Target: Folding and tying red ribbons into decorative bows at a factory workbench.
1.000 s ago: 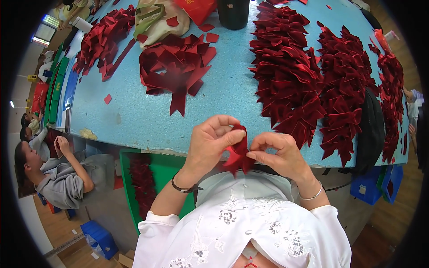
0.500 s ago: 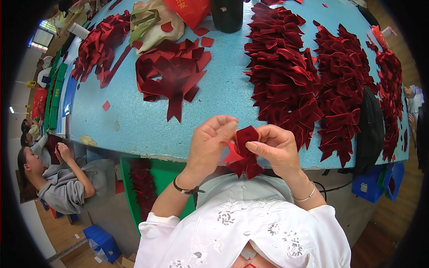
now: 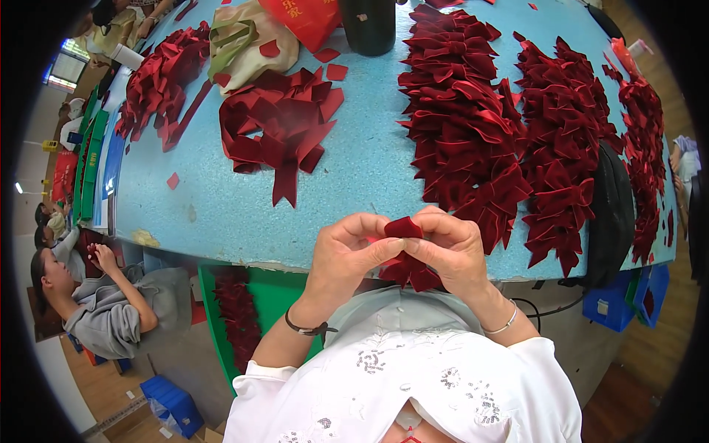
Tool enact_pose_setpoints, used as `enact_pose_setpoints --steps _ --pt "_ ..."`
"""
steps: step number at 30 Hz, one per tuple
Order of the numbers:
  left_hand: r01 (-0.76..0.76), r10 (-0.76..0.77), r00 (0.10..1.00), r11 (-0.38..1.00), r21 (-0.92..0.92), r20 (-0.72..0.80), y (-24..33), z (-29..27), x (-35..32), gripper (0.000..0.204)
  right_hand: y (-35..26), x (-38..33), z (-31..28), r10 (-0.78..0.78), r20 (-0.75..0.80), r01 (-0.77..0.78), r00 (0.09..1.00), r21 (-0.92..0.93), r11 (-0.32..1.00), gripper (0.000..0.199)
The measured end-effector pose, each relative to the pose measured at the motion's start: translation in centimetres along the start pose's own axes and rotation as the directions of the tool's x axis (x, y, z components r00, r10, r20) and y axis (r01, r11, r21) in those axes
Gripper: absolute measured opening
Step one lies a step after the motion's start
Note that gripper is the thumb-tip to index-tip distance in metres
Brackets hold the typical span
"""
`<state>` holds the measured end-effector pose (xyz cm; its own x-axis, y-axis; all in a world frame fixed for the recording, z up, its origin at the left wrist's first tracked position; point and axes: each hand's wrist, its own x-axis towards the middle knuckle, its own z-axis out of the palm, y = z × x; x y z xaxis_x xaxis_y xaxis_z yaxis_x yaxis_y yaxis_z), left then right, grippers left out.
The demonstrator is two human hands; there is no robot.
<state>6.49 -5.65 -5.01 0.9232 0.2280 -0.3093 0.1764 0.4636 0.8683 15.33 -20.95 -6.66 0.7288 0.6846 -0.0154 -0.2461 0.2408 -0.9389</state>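
Note:
A dark red velvet ribbon bow (image 3: 410,272) is pinched between my two hands, just past the near edge of the blue table. My left hand (image 3: 353,249) grips its left side, thumb pressed to the folded middle. From the other side my right hand (image 3: 452,247) closes on it, and the two thumb tips meet at the centre. The fingers hide part of the bow. Ahead and to the left lies a loose heap of cut red ribbon strips (image 3: 277,125). Beyond my right hand, finished-looking bows (image 3: 465,125) lie overlapped in a long pile.
More bow piles (image 3: 557,140) (image 3: 642,148) stretch along the right, beside a black bag (image 3: 611,214). At the back stand a cream cloth bag (image 3: 255,44) and a dark cylinder (image 3: 369,26). A green bin (image 3: 284,295) sits under the table edge. A co-worker in grey (image 3: 111,310) is at left.
My left hand has come down and right to the bow's middle. Both thumbs now meet there, and the upper ribbon loop is more covered by my fingers.

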Motion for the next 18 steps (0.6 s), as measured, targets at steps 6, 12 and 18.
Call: enact_pose_setpoints --steps 6,12,18 --pt "-0.047 0.048 0.999 0.996 -0.071 0.023 -0.6 -0.6 0.0 0.014 0.3 -0.1 -0.5 -0.063 0.058 0.059 0.996 0.062 0.996 0.017" --pt "0.070 -0.067 0.998 0.986 -0.154 0.019 0.0 -0.8 -0.3 0.009 -0.5 -0.3 -0.5 0.055 0.063 -0.056 0.996 0.011 0.998 0.015" --pt "0.112 -0.104 0.992 0.985 -0.134 0.064 0.4 -0.5 -0.6 0.013 -1.1 0.0 -0.6 -0.185 0.192 0.249 0.964 -0.403 0.880 0.023"
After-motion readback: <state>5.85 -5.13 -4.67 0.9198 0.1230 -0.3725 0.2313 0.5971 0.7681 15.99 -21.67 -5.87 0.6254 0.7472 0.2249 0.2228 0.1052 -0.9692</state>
